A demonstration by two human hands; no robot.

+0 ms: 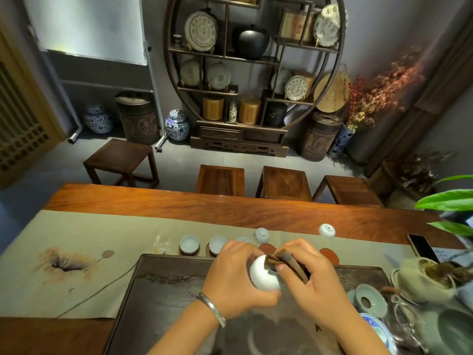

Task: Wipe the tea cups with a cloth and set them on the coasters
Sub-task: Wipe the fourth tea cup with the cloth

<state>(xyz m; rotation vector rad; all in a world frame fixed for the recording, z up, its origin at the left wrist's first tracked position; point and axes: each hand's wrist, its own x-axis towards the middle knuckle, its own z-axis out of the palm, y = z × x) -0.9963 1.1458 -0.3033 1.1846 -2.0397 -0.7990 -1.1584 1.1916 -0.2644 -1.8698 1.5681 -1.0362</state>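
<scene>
My left hand [234,280] grips a white tea cup [263,276] over the dark tea tray [163,298]. My right hand [311,275] pinches a folded brown cloth [291,265] pushed into the cup's mouth. Beyond the tray, two upright cups [189,244] [217,244] sit on brown coasters, and a third cup [244,239] shows partly behind my left hand. Two cups lie upside down on the runner [261,234] [326,230]. Bare coasters [267,248] [330,255] peek out by my hands.
A phone [422,248] lies at the table's right. A pot with plant matter [425,279], a celadon lid rest [371,301] and glassware [409,326] crowd the tray's right side. Wooden stools [221,180] stand behind the table. A small figurine [161,245] sits left of the cups.
</scene>
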